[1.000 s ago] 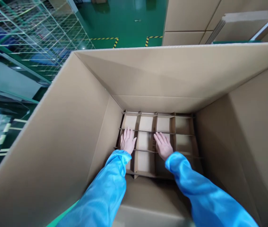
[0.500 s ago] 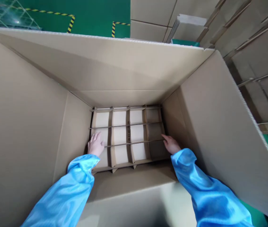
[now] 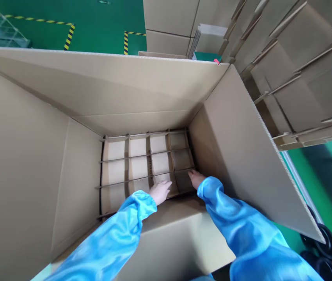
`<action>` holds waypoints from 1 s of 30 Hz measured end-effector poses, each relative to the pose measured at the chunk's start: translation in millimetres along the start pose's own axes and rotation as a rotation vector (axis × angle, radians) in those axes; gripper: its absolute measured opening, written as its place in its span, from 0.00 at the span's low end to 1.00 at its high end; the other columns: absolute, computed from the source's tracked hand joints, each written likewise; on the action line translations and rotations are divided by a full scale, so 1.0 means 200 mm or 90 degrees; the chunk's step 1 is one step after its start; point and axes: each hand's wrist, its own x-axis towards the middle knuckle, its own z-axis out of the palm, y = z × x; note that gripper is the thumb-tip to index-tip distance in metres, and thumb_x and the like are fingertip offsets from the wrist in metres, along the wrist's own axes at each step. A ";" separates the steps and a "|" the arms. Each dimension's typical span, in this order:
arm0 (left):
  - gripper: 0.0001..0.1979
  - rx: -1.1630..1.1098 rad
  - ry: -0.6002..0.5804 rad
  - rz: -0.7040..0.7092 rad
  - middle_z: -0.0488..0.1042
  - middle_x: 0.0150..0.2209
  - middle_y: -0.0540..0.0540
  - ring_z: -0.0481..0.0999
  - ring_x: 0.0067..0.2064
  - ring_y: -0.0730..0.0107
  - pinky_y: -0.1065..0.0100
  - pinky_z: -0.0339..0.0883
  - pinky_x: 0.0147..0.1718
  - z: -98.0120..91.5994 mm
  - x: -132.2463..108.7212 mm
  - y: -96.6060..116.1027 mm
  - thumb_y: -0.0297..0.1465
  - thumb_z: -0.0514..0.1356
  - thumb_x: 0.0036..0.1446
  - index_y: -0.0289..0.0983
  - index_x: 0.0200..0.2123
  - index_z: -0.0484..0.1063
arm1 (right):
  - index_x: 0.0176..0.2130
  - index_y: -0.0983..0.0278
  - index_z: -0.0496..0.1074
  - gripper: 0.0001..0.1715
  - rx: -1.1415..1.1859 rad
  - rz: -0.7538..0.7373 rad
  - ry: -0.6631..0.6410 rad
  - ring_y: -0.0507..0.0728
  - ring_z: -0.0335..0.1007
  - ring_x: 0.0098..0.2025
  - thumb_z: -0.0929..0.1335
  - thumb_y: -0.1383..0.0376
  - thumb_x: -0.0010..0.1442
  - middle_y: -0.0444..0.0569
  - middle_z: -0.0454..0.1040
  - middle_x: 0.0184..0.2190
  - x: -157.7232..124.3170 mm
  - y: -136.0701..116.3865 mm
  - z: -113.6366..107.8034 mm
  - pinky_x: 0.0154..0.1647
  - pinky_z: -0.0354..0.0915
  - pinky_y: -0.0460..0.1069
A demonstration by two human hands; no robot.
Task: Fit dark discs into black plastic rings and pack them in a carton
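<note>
ok, head view: both hands are down in the big open carton [image 3: 236, 128], centre of frame. left hand [image 3: 160, 192] lies flat, fingers loosely together, on the near row of the cardboard divider grid [image 3: 127, 168] at the carton bottom. right hand [image 3: 196, 178] touches the grid's lower-right corner by the carton wall, mostly under its blue sleeve [image 3: 236, 218]; grip can't tell. stacked cardboard [image 3: 300, 70] upper right.
</note>
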 end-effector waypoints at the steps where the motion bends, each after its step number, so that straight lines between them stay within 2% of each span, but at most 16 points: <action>1: 0.29 0.003 0.013 0.017 0.63 0.66 0.42 0.61 0.67 0.58 0.58 0.55 0.66 0.03 0.07 0.05 0.25 0.53 0.60 0.39 0.65 0.63 | 0.62 0.67 0.65 0.24 -0.002 0.038 -0.005 0.62 0.69 0.57 0.67 0.67 0.68 0.60 0.68 0.59 -0.02 0.02 0.02 0.57 0.68 0.59; 3: 0.35 0.011 0.047 0.026 0.49 0.72 0.44 0.46 0.72 0.57 0.51 0.43 0.69 0.07 0.19 0.12 0.23 0.53 0.60 0.40 0.70 0.52 | 0.62 0.68 0.65 0.25 -0.001 0.098 -0.024 0.62 0.72 0.54 0.67 0.62 0.69 0.61 0.69 0.57 -0.05 0.06 0.06 0.56 0.70 0.60; 4: 0.36 0.016 0.060 0.019 0.46 0.73 0.44 0.42 0.73 0.56 0.46 0.39 0.70 0.09 0.24 0.14 0.23 0.52 0.60 0.39 0.71 0.48 | 0.62 0.67 0.65 0.25 0.004 0.116 -0.030 0.62 0.71 0.55 0.67 0.61 0.69 0.61 0.69 0.58 -0.05 0.08 0.09 0.56 0.69 0.60; 6: 0.36 0.025 0.065 0.002 0.46 0.72 0.42 0.43 0.73 0.55 0.43 0.36 0.69 0.14 0.32 0.13 0.24 0.52 0.61 0.39 0.71 0.47 | 0.63 0.64 0.64 0.27 0.019 0.136 -0.034 0.62 0.70 0.57 0.66 0.59 0.69 0.60 0.66 0.61 -0.04 0.09 0.14 0.58 0.68 0.60; 8: 0.35 0.036 0.057 -0.004 0.48 0.72 0.42 0.44 0.73 0.56 0.45 0.37 0.69 0.19 0.36 0.10 0.26 0.53 0.62 0.38 0.71 0.47 | 0.65 0.61 0.62 0.27 0.035 0.151 -0.032 0.61 0.69 0.58 0.65 0.58 0.70 0.60 0.64 0.63 -0.01 0.08 0.19 0.60 0.67 0.59; 13: 0.37 0.066 0.039 0.013 0.43 0.73 0.46 0.38 0.73 0.60 0.52 0.33 0.71 0.23 0.38 0.06 0.32 0.55 0.62 0.39 0.71 0.46 | 0.66 0.64 0.60 0.28 0.043 0.183 -0.020 0.62 0.71 0.55 0.65 0.60 0.70 0.62 0.62 0.64 0.01 0.04 0.23 0.57 0.70 0.61; 16: 0.37 0.071 0.033 0.009 0.43 0.73 0.45 0.37 0.73 0.58 0.51 0.34 0.71 0.20 0.36 0.08 0.34 0.56 0.62 0.38 0.71 0.45 | 0.66 0.65 0.61 0.27 0.034 0.170 0.004 0.63 0.72 0.55 0.64 0.62 0.71 0.63 0.65 0.61 0.01 0.04 0.18 0.57 0.70 0.61; 18: 0.38 0.070 0.033 -0.002 0.40 0.73 0.43 0.36 0.73 0.57 0.48 0.34 0.70 0.16 0.31 0.07 0.34 0.56 0.62 0.39 0.72 0.44 | 0.68 0.67 0.56 0.29 0.028 0.137 0.037 0.65 0.67 0.60 0.63 0.66 0.71 0.65 0.61 0.64 0.02 0.03 0.13 0.60 0.68 0.62; 20: 0.39 0.066 0.019 -0.015 0.39 0.73 0.43 0.36 0.73 0.57 0.46 0.32 0.70 0.10 0.23 0.03 0.30 0.57 0.60 0.40 0.71 0.45 | 0.70 0.67 0.52 0.32 0.024 0.099 0.065 0.66 0.57 0.67 0.62 0.70 0.70 0.63 0.53 0.68 0.04 0.02 0.09 0.64 0.63 0.62; 22: 0.39 0.055 -0.019 -0.035 0.46 0.72 0.42 0.40 0.73 0.55 0.43 0.33 0.69 0.03 0.09 -0.03 0.27 0.59 0.56 0.40 0.69 0.53 | 0.70 0.65 0.52 0.34 0.023 0.079 0.068 0.65 0.51 0.69 0.62 0.73 0.69 0.60 0.50 0.70 0.05 0.01 0.08 0.66 0.61 0.62; 24: 0.33 0.029 -0.072 -0.068 0.57 0.69 0.40 0.51 0.71 0.54 0.46 0.43 0.69 -0.05 -0.09 -0.10 0.28 0.60 0.56 0.39 0.66 0.62 | 0.69 0.65 0.55 0.32 0.022 0.083 0.056 0.66 0.52 0.69 0.64 0.72 0.69 0.59 0.52 0.70 0.06 0.00 0.09 0.64 0.63 0.64; 26: 0.26 -0.009 -0.119 -0.100 0.65 0.64 0.41 0.62 0.67 0.57 0.56 0.55 0.66 -0.14 -0.32 -0.13 0.34 0.57 0.61 0.39 0.62 0.67 | 0.68 0.62 0.57 0.31 0.015 0.098 0.048 0.67 0.55 0.68 0.66 0.68 0.69 0.58 0.53 0.69 0.05 0.00 0.09 0.63 0.63 0.65; 28: 0.23 -0.046 -0.147 -0.121 0.69 0.62 0.46 0.68 0.63 0.64 0.65 0.59 0.64 -0.20 -0.55 -0.11 0.39 0.53 0.65 0.42 0.61 0.69 | 0.67 0.61 0.59 0.30 -0.001 0.107 0.043 0.68 0.57 0.66 0.66 0.66 0.69 0.58 0.54 0.68 0.04 -0.01 0.08 0.63 0.63 0.67; 30: 0.23 -0.083 -0.136 -0.146 0.69 0.62 0.50 0.68 0.63 0.66 0.66 0.58 0.64 -0.22 -0.77 -0.05 0.43 0.50 0.67 0.45 0.61 0.69 | 0.66 0.65 0.59 0.29 -0.023 0.099 0.046 0.69 0.59 0.65 0.65 0.68 0.69 0.62 0.57 0.67 0.04 -0.04 0.05 0.61 0.64 0.68</action>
